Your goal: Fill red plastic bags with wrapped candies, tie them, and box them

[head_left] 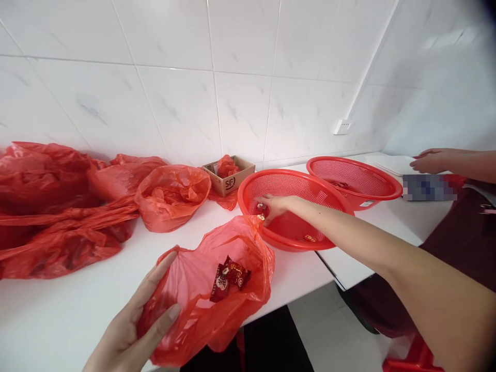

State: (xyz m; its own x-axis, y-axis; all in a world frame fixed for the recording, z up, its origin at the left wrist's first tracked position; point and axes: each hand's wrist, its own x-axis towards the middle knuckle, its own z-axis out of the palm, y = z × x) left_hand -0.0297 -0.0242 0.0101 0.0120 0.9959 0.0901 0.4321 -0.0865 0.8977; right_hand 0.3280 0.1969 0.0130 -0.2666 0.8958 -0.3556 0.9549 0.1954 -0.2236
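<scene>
Centrally, translucent red plastic bag, edge clasped in L hand, dk-red packets inside; beyond, mesh colander part-hidden by R hand (grip unclear), SF carton.

Left grip holds a red bag, right grip inside a basket.

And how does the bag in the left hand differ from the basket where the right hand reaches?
The bag is thin, crinkled plastic; the basket looks stiff, with perforated walls. The left hand grips the bag, while the right hand reaches into the basket. Both are red, open-topped and hold small packets.
</scene>
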